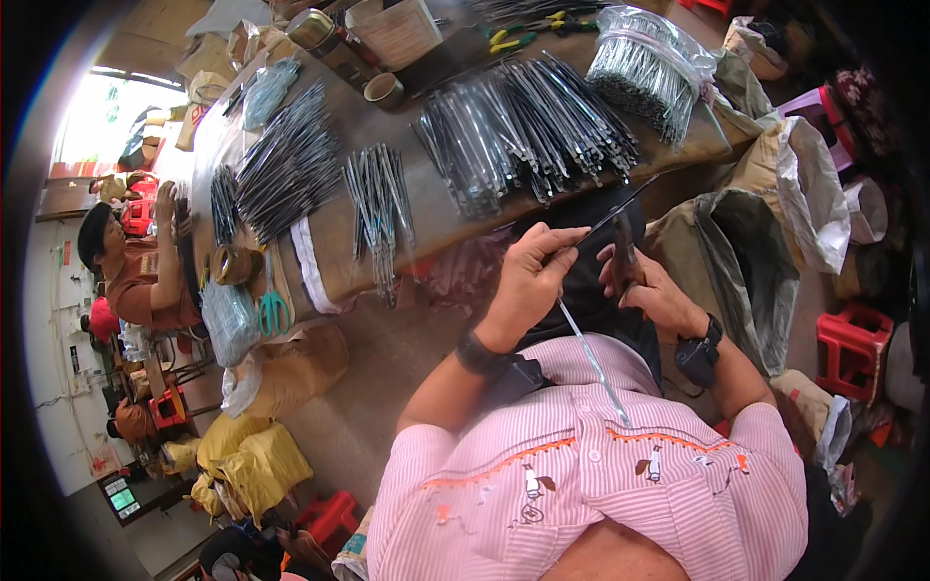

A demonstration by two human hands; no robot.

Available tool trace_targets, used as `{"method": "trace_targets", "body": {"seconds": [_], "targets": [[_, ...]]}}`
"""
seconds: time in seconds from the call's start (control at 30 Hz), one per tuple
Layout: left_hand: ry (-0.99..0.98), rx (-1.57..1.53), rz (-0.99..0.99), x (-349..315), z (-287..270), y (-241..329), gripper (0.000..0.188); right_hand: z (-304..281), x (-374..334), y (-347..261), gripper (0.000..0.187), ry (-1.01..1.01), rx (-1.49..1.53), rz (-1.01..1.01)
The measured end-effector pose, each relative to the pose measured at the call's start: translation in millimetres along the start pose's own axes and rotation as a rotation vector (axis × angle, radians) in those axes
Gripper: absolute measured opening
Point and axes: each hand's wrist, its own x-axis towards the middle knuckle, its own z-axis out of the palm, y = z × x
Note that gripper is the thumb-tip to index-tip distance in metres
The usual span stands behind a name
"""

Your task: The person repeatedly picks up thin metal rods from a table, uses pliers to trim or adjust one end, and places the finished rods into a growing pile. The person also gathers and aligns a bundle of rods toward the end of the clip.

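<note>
l hand (531,275) pinching dk rod (630,200), axis diag up-rt, r hand (663,292) gripping dk tool (626,254).

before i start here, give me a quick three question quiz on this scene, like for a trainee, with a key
1. Which hand holds the shiny strip that points down toward the shirt?
2. True or false: the scissors at the left have red handles.
3. The cup stands on: a) the floor b) the table c) a stool

Key:
1. The left hand.
2. False; they are teal.
3. b
</note>
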Motion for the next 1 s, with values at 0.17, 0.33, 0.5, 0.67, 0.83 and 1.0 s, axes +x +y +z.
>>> {"method": "trace_targets", "body": {"seconds": [0.17, 0.33, 0.5, 0.67, 0.83, 1.0], "targets": [[0.006, 0.003, 0.008, 0.4, 0.0, 0.6, 0.026, -9.4, 6.0, -1.7, 0.049, 0.157, -0.558, -0.295], [0.019, -0.010, -0.039, -3.5, 4.3, 1.5, 0.025, -13.2, 3.2, -7.7, 0.032, 0.305, -0.805, -0.451], [0.003, 0.001, -0.107, -3.9, 3.9, 2.7, 0.024, -10.8, -0.5, -7.4, 0.022, 0.259, -0.792, -0.317], [-0.074, -0.098, -0.293, -1.9, -6.2, 7.3, 0.026, -9.1, 3.1, -1.8, 0.025, 0.263, -0.801, -0.365], [-0.043, 0.215, 0.009, -14.0, -25.5, 14.4, 0.034, -1.9, 11.9, 0.1, 0.023, 0.260, -0.754, -0.357], [0.041, 0.476, 0.050, -27.3, -36.1, 19.9, 0.038, 12.1, 27.6, -5.5, 0.020, 0.203, -0.710, -0.268]]}}
